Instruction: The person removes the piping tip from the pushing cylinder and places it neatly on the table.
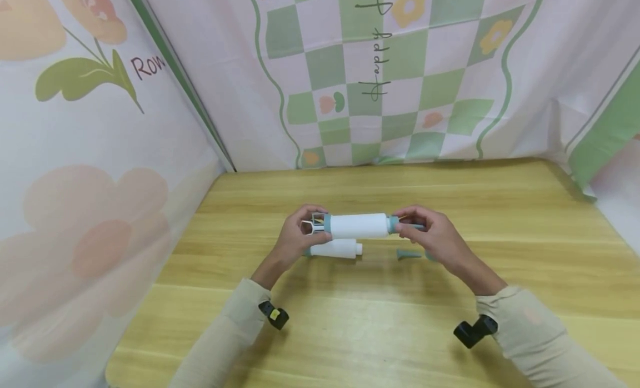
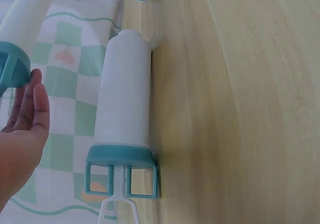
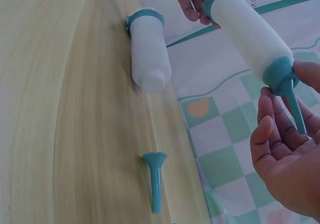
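Observation:
A white decorating syringe [image 1: 359, 225] with teal ends is held sideways above the table. My left hand [image 1: 294, 237] grips its teal handle collar, where the white plunger handle sticks out. At the other end my right hand [image 1: 440, 238] pinches the teal cap [image 3: 278, 75], from which a slim tapered nozzle [image 3: 295, 106] points out. Below lies a second white syringe [image 2: 125, 89], with teal handle loops, a white plunger handle and a bare white neck. A loose teal nozzle [image 3: 155, 181] with a flared base rests on the wood by my right hand.
The wooden table [image 1: 350, 332] is bounded at the back and left by printed fabric [image 1: 370, 71]. A bit of another teal piece [image 1: 431, 257] peeks out under my right hand. Black cameras sit on both wrists.

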Available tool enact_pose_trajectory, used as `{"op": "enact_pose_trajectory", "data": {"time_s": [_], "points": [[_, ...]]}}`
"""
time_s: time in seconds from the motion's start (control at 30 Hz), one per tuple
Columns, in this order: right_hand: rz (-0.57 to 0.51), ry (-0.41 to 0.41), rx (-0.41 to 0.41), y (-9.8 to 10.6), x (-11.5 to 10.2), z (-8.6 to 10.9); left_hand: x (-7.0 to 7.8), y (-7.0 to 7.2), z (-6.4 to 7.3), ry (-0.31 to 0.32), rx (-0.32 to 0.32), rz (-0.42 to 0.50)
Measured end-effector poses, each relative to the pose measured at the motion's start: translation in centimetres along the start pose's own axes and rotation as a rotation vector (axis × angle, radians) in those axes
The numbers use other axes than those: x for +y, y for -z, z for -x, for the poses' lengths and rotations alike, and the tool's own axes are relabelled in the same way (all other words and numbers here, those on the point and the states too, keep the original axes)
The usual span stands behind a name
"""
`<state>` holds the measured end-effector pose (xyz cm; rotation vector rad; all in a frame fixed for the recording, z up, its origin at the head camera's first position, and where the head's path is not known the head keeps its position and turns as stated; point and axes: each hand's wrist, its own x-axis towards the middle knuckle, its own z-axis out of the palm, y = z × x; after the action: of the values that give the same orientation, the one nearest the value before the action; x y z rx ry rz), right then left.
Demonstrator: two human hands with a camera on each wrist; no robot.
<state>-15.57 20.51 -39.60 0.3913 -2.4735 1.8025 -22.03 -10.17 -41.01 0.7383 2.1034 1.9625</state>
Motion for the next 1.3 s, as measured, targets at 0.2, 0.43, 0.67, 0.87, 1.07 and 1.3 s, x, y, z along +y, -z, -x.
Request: {"op": "enact_pose_trajectory", "data": {"time_s": [0.2, 0.43, 0.67, 0.87, 1.07, 1.3], "points": [[0.008, 0.019, 0.015, 0.2, 0.2, -0.1, 0.0, 0.1, -0.3, 0.029, 0.004, -0.026], [0.004, 0.051, 0.024, 0.5, 0.0, -0.2, 0.2, 0.4, -0.7, 0.04, 0.01, -0.04], [0.018, 0.066, 0.039, 1.0, 0.5, -0.3, 0.4, 0.8, -1.0, 0.042, -0.011, -0.073], [0.024, 0.055, 0.044, 1.3, 0.5, -0.4, 0.6, 1.1, -1.3, 0.049, -0.017, -0.105], [0.028, 0.054, 0.036, 1.5, 0.4, -0.4, 0.6, 1.5, -1.8, 0.024, -0.03, -0.129], [0.033, 0.043, 0.037, 1.6, 0.5, -0.6, 0.8, 2.1, -2.4, 0.005, -0.034, -0.172]]}}
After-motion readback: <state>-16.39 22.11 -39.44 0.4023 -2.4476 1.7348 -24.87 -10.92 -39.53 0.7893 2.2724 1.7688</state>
